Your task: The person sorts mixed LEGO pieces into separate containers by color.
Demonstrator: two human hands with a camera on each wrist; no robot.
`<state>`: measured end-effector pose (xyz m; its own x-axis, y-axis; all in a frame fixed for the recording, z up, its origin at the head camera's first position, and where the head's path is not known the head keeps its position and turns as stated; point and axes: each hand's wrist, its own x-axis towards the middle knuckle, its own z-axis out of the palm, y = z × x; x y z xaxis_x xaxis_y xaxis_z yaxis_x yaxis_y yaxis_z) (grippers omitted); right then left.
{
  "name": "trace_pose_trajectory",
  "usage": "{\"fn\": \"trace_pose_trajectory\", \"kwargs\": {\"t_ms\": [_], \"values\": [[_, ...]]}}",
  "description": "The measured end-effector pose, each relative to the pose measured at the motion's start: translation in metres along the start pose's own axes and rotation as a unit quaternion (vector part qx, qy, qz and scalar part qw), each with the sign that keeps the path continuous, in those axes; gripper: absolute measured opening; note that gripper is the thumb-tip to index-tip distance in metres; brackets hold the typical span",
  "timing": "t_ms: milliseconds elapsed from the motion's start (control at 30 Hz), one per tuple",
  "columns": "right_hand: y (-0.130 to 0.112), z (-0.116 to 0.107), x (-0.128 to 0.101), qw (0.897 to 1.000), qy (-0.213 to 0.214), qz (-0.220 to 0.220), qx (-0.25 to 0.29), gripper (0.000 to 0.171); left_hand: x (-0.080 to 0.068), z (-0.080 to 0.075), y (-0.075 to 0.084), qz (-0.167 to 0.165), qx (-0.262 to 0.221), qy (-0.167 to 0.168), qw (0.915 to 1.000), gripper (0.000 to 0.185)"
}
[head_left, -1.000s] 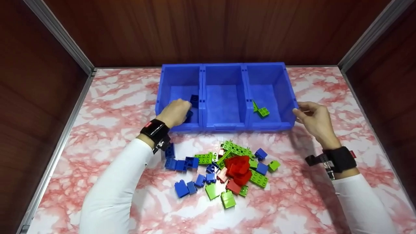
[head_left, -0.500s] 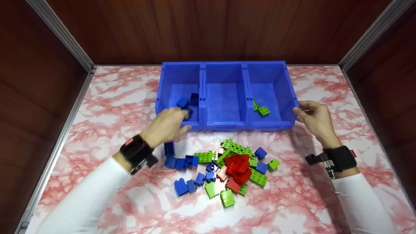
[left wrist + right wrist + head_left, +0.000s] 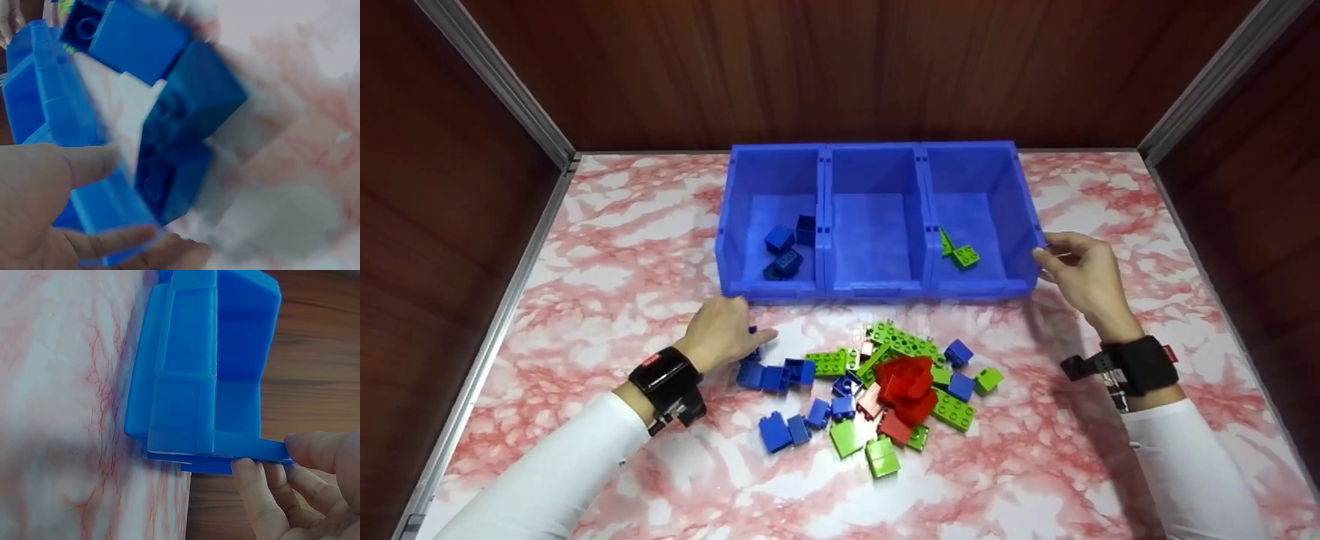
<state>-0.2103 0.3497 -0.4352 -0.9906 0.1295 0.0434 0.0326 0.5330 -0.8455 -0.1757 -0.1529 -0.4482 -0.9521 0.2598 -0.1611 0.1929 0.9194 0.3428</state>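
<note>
My left hand (image 3: 720, 334) hovers over the table just below the bin's left compartment, thumb stretched out and fingers apart. A dark blue toy brick (image 3: 754, 348) lies partly hidden under it. In the left wrist view, blue bricks (image 3: 197, 93) lie just beyond the spread fingers and thumb. At the far side, my right hand (image 3: 1084, 274) grips the right side wall of the blue three-part bin (image 3: 877, 291). In the right wrist view, its thumb (image 3: 315, 451) is on one face of that wall and the fingertips are on the other.
Several blue bricks (image 3: 780, 238) lie in the left compartment, a few green bricks (image 3: 965, 256) in the right one. On the table a mixed pile holds green bricks (image 3: 904, 341), red pieces (image 3: 911, 390) and more blue bricks (image 3: 776, 433). Wooden walls (image 3: 840, 75) enclose the table.
My left hand has come out of the left compartment, leaving blue bricks there, and moved down and left to the table bricks. The right hand stays on the bin's side.
</note>
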Motion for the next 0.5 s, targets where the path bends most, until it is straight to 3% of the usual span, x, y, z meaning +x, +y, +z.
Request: {"fn": "trace_pose_trajectory", "kwargs": {"t_ms": [67, 167, 400, 467, 500], "values": [[-0.001, 0.0, 0.0, 1.0, -0.001, 0.003, 0.001, 0.037, 0.0, 0.003, 0.0, -0.029, -0.005, -0.018, 0.9994, 0.055], [-0.002, 0.0, -0.001, 1.0, 0.0, 0.003, 0.005, 0.037, 0.001, 0.006, 0.002, -0.042, -0.008, -0.032, 0.9986, 0.055], [-0.003, 0.001, -0.001, 1.0, 0.002, -0.009, 0.016, 0.036, 0.012, 0.01, 0.009, -0.021, -0.033, -0.034, 0.9987, 0.029], [-0.003, 0.001, -0.002, 1.0, 0.001, -0.008, 0.011, 0.037, 0.023, 0.027, -0.007, 0.002, -0.046, -0.02, 0.9988, 0.028], [-0.003, 0.001, -0.001, 1.0, 0.0, -0.007, 0.009, 0.037, 0.025, 0.026, -0.007, 0.002, -0.048, -0.02, 0.9986, 0.027]]}}
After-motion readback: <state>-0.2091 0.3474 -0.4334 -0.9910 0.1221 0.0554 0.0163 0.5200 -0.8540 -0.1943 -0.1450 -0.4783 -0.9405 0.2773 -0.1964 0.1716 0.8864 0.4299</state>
